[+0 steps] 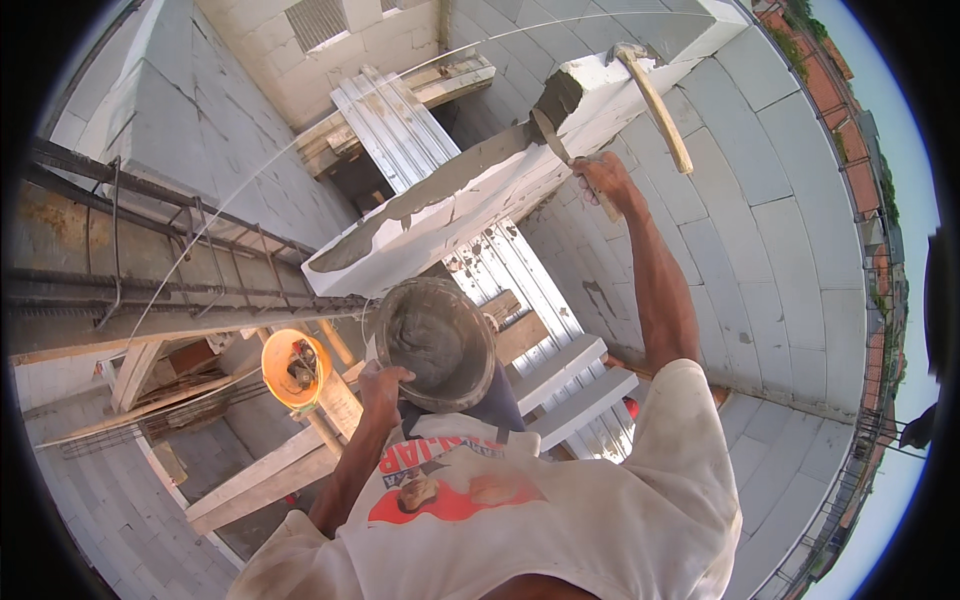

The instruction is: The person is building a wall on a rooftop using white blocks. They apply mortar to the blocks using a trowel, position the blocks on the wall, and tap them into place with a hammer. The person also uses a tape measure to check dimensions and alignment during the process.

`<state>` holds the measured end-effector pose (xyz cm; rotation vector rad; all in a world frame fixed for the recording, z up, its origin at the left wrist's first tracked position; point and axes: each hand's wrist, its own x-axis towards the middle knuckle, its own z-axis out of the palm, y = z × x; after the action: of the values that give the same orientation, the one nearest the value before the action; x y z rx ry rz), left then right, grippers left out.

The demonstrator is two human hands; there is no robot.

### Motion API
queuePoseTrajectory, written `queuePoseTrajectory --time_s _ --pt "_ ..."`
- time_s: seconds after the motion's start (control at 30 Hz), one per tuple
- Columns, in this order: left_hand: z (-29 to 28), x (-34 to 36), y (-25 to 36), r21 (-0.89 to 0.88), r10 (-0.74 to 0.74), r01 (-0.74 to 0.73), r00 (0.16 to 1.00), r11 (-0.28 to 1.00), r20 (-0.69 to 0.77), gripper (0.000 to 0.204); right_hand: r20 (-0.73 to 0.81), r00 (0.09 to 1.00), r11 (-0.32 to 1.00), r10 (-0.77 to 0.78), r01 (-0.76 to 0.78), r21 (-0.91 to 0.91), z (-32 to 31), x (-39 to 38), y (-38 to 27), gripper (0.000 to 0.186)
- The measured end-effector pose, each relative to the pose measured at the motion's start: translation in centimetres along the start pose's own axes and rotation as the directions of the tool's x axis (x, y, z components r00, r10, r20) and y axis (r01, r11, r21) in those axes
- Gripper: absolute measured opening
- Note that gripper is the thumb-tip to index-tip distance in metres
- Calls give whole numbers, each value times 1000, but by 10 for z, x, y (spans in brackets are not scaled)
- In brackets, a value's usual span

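My left hand [383, 388] is closed on the rim of a round dark bucket [484, 325], which holds wet grey mortar [430, 345]. In my right hand [608, 184] is a trowel [550, 136], gripped by its handle. The trowel's blade touches the mortar layer at the far end of a low white block wall [500, 200]. Grey mortar [450, 180] covers much of that wall's top, with a thicker lump beyond the blade. A hammer [657, 112] with a wooden handle rests on the wall's far end, just beyond my right hand.
A thin string [270, 160] arcs across the wall area. Tied steel bars [200, 290] run along the left. A yellow bucket [296, 370] with items inside stands lower left. Corrugated metal sheets [395, 125] and loose blocks [575, 400] lie below, beside a tall block wall [770, 260].
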<state>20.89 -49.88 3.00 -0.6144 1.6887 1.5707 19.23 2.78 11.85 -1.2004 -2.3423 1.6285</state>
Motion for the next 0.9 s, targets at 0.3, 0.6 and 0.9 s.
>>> queuePoseTrajectory --time_s 0.3,0.6,0.9 --pt "15 -10 9 -131 -42 52 996 990 81 36 37 996 997 -78 78 2 -75 -1 -40 47" --pt "31 31 -28 63 -92 87 992 994 85 36 -41 998 998 -43 41 -57 -10 -89 99 53" --pt "118 162 -106 277 -217 229 974 933 -71 33 223 921 947 321 -303 -111 187 -193 306 41"
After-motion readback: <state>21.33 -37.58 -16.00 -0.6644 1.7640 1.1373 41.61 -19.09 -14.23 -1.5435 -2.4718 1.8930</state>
